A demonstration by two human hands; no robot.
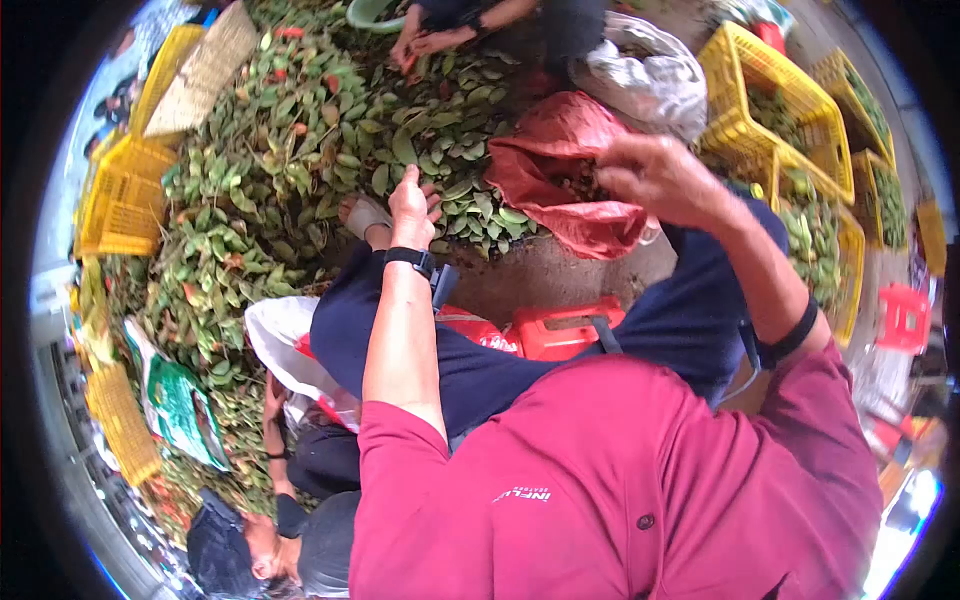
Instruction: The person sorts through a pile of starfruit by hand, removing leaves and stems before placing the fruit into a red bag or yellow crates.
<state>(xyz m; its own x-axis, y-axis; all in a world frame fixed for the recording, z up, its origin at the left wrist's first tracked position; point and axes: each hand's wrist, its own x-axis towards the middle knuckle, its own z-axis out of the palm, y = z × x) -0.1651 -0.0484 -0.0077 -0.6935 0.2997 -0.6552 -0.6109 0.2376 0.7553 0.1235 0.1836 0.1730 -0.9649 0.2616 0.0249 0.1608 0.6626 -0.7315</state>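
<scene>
Over a broad heap of green leaves [270,150], my left hand [412,208] reaches out with its fingers partly curled. A large green leaf [403,148] stands at its thumb and fingertip, apparently pinched there. My right hand [660,180] hovers at the mouth of a red sack [560,130], blurred by motion, with fingers bent downward; I cannot tell whether it holds anything. Small brownish pieces [578,185] lie inside the rolled-open sack, which sits between my legs and the heap.
Yellow crates [785,90] of greenery line the right side; more yellow crates [125,200] stand left. Beyond the heap are another person's hands [430,42] and a white sack [645,75]. Another person [320,500] sits lower left. A red stool [905,318] stands right.
</scene>
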